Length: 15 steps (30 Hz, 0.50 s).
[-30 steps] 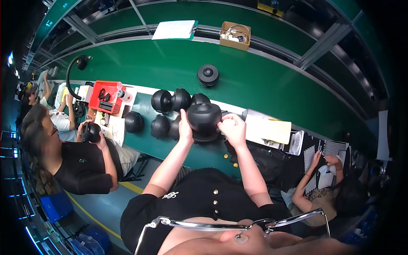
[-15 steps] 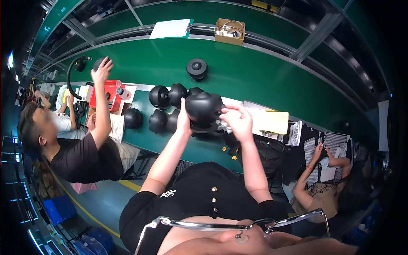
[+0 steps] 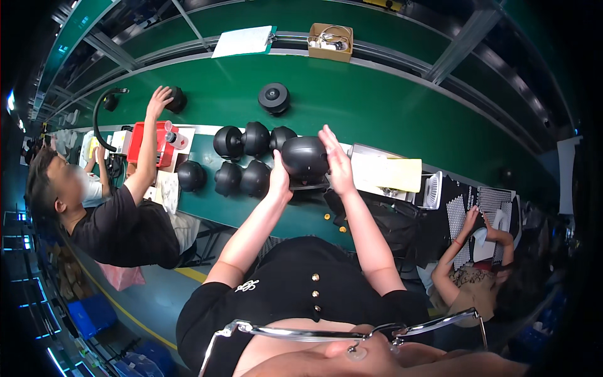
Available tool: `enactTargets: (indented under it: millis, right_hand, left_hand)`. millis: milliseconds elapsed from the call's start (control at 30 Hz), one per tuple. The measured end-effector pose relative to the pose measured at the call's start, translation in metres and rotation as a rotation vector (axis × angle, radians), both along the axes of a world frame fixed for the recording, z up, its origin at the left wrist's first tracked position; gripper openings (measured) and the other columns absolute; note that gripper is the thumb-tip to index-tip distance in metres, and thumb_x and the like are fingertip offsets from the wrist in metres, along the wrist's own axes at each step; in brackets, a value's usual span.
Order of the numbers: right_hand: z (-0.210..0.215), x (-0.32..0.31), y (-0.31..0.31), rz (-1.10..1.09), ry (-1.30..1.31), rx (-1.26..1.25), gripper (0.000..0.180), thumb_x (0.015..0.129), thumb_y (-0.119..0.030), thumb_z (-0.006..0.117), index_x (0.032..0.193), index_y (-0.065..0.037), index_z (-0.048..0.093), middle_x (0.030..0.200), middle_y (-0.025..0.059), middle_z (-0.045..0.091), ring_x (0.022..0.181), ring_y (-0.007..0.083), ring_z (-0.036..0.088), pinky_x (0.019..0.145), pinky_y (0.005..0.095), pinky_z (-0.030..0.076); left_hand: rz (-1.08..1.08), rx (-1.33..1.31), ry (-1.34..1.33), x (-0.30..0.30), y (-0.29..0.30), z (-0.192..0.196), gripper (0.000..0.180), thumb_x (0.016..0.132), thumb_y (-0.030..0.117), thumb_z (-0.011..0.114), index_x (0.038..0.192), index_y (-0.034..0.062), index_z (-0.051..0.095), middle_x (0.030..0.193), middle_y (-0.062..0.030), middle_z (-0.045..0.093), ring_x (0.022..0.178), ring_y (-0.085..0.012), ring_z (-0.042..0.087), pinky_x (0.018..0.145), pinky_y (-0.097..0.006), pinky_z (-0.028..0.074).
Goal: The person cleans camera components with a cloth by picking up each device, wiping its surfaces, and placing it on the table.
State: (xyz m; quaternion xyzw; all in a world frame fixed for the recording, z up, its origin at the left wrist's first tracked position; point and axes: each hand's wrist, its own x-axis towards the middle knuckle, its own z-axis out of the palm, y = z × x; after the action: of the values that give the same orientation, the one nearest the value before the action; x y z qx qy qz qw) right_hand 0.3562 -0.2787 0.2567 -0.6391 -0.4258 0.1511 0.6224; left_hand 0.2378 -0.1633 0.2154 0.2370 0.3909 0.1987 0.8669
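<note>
Between my two hands I hold a glossy black rounded housing (image 3: 304, 158) above the near part of the green bench. My left hand (image 3: 280, 178) supports its left side, thumb up along the surface. Against its right side lies my right hand (image 3: 339, 164), palm inward, fingers stretched upward. Several similar black round units stand just to the left in two rows, among them a back-row one (image 3: 255, 138) and a front-row one (image 3: 228, 179). Farther out on the bench sits a single black unit (image 3: 274, 98) with a round disc on top.
At left, a co-worker's hand (image 3: 159, 102) touches another black unit (image 3: 176, 99) near a red bin (image 3: 164, 151). To the right are a yellow sheet (image 3: 403, 174) and a dark bag (image 3: 392, 225). Small orange pieces (image 3: 343, 229) lie near me. A cardboard box (image 3: 330, 53) stands at the back.
My right hand has gone from fingertips at the housing's right side to a flat palm along it. The housing has turned slightly. The co-worker's hand has moved right with a black unit.
</note>
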Motion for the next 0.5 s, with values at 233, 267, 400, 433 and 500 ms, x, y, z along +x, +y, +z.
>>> enactTargets:
  millis: [233,267,400,433,500]
  right_hand:
    - [-0.061,0.008,-0.013,0.057,1.378,0.246,0.047,0.108,-0.032,0.03,0.14,0.001,0.044,0.137,0.0146,0.054,0.128,0.025,0.052,0.109,0.041,0.041]
    - [-0.067,0.014,-0.013,-0.044,1.354,0.191,0.043,0.107,-0.027,0.033,0.138,0.001,0.045,0.134,0.0151,0.057,0.127,0.0256,0.054,0.107,0.0409,0.043]
    - [-0.021,0.023,-0.038,-0.23,0.844,0.375,0.037,0.104,-0.016,0.042,0.133,0.005,0.051,0.134,0.0167,0.058,0.126,0.0265,0.055,0.106,0.0421,0.043]
    - [-0.006,0.021,-0.043,-0.239,0.844,0.375,0.037,0.104,-0.016,0.042,0.133,0.005,0.051,0.134,0.0167,0.058,0.126,0.0265,0.055,0.106,0.0421,0.043]
    - [0.01,0.017,-0.047,0.177,0.235,0.04,0.036,0.101,-0.015,0.045,0.131,0.004,0.055,0.139,0.0178,0.055,0.132,0.0308,0.05,0.114,0.0475,0.033]
  left_hand:
    - [-0.091,0.657,0.199,0.013,-0.006,0.026,0.069,0.105,0.053,0.025,0.122,-0.0023,0.063,0.114,-0.0137,0.068,0.11,-0.0238,0.062,0.097,-0.033,0.045]
    - [-0.078,0.824,0.259,0.014,-0.004,0.023,0.068,0.106,0.052,0.025,0.121,-0.0028,0.063,0.112,-0.0142,0.069,0.108,-0.0244,0.063,0.097,-0.033,0.045]
    - [-0.014,1.15,0.259,0.012,-0.002,0.019,0.055,0.107,0.039,0.03,0.118,-0.0037,0.063,0.109,-0.0168,0.069,0.104,-0.027,0.065,0.094,-0.035,0.047]
    - [-0.001,1.243,0.213,0.012,-0.002,0.017,0.05,0.107,0.034,0.033,0.118,-0.0038,0.063,0.108,-0.0171,0.069,0.104,-0.0278,0.065,0.093,-0.036,0.048]
    - [-0.01,1.341,0.213,0.014,-0.001,0.023,0.039,0.105,0.023,0.038,0.115,-0.0043,0.064,0.105,-0.0187,0.069,0.099,-0.031,0.067,0.089,-0.036,0.05]
